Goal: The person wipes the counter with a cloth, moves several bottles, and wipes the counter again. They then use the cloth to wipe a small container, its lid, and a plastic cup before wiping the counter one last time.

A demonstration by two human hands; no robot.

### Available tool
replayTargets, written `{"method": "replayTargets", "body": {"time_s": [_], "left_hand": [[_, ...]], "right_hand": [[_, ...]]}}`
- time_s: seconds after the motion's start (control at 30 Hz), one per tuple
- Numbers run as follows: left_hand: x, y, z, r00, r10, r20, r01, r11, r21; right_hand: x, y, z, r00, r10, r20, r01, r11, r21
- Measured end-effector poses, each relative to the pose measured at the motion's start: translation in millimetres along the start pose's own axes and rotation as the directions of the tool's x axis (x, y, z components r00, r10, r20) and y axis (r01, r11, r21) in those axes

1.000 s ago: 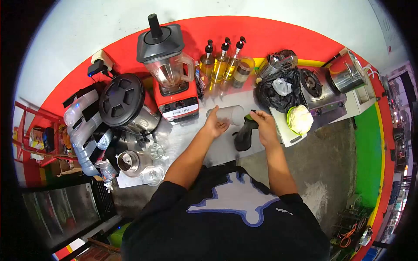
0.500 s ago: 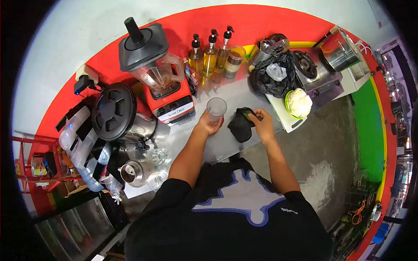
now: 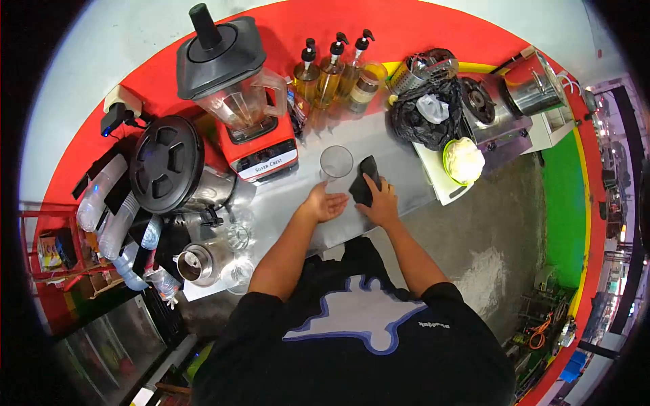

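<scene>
A clear empty glass (image 3: 336,162) stands on the metal table (image 3: 399,159). Just below it my left hand (image 3: 326,204) is open, palm up with the fingers spread toward the right. My right hand (image 3: 380,201) presses on a black cloth (image 3: 366,177) lying on the table, right of the glass. The cloth shows beyond and beside the fingers; part of it is hidden under them.
A red blender (image 3: 261,152) and pump bottles (image 3: 330,78) line the wall side. A lidded steel dispenser (image 3: 166,162) and a steel pitcher (image 3: 196,262) stand left. To the right are a black bag (image 3: 423,115), a green bowl (image 3: 462,162) and a stove (image 3: 497,111).
My left hand has let go of the glass. The black cloth, held up in my right hand before, is now down on the table, closer to the glass.
</scene>
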State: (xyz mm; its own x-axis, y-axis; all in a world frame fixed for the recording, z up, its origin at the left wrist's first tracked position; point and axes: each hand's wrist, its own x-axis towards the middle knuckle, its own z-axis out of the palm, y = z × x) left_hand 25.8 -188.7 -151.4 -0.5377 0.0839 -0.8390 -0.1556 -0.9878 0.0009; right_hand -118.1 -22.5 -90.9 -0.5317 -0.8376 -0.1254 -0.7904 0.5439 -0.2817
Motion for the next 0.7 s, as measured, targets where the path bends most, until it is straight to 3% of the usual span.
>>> {"method": "replayTargets", "body": {"time_s": [0.03, 0.1, 0.13, 0.2, 0.27, 0.33, 0.4, 0.47, 0.53, 0.6, 0.63, 0.67, 0.7], "left_hand": [[-5.0, -10.4, 4.0, 1.000, 0.006, -0.006, -0.006, 1.000, -0.004], [-12.7, -27.4, 13.3, 0.972, 0.235, -0.020, -0.207, 0.889, 0.408], [-5.8, -32.0, 11.2, 0.970, 0.241, -0.024, -0.209, 0.887, 0.412], [2.3, -34.2, 18.8, 0.865, 0.488, 0.113, -0.461, 0.686, 0.563], [5.9, -24.6, 37.4, 0.868, 0.493, 0.065, -0.418, 0.652, 0.632], [20.5, -26.0, 41.7, 0.765, 0.624, 0.160, -0.505, 0.426, 0.751], [31.6, -29.8, 45.8, 0.768, 0.624, 0.141, -0.500, 0.449, 0.741], [35.2, -34.1, 58.0, 0.741, 0.668, 0.068, -0.453, 0.423, 0.785], [23.0, -32.9, 84.7, 0.744, 0.667, 0.049, -0.415, 0.404, 0.815], [31.8, -27.7, 99.5, 0.743, 0.666, 0.073, -0.416, 0.373, 0.830], [49.4, -22.7, 100.4, 0.696, 0.714, 0.078, -0.478, 0.379, 0.792], [63.2, -22.4, 96.6, 0.695, 0.716, 0.064, -0.469, 0.385, 0.794], [54.1, -18.9, 111.0, 0.620, 0.782, 0.064, -0.492, 0.324, 0.808]], "right_hand": [[0.7, 0.6, 8.1, 0.998, -0.017, -0.062, 0.017, 1.000, -0.002], [9.7, 6.5, 17.1, 0.999, 0.008, -0.033, -0.005, 0.996, 0.094], [13.7, 10.6, 18.7, 0.999, 0.035, -0.001, -0.034, 0.984, 0.177], [21.3, 19.0, 24.8, 1.000, -0.023, -0.006, 0.024, 0.988, 0.154], [33.1, 27.8, 33.8, 0.950, -0.282, -0.134, 0.289, 0.957, 0.035], [51.7, 35.3, 27.4, 0.938, -0.343, -0.046, 0.344, 0.939, 0.018], [81.2, 40.9, 22.3, 0.897, -0.443, 0.001, 0.441, 0.892, 0.098], [116.4, 47.5, 16.8, 0.896, -0.444, 0.019, 0.440, 0.893, 0.095], [155.7, 61.1, 14.0, 0.889, -0.449, -0.088, 0.454, 0.890, 0.043], [192.3, 69.3, 2.8, 0.952, -0.305, -0.036, 0.304, 0.952, -0.036], [209.3, 75.8, 0.2, 0.938, -0.304, -0.164, 0.289, 0.951, -0.109], [224.1, 81.1, -1.3, 0.938, -0.309, -0.158, 0.297, 0.950, -0.098], [234.4, 79.4, -20.5, 0.959, -0.284, 0.002, 0.282, 0.953, -0.109]]}}
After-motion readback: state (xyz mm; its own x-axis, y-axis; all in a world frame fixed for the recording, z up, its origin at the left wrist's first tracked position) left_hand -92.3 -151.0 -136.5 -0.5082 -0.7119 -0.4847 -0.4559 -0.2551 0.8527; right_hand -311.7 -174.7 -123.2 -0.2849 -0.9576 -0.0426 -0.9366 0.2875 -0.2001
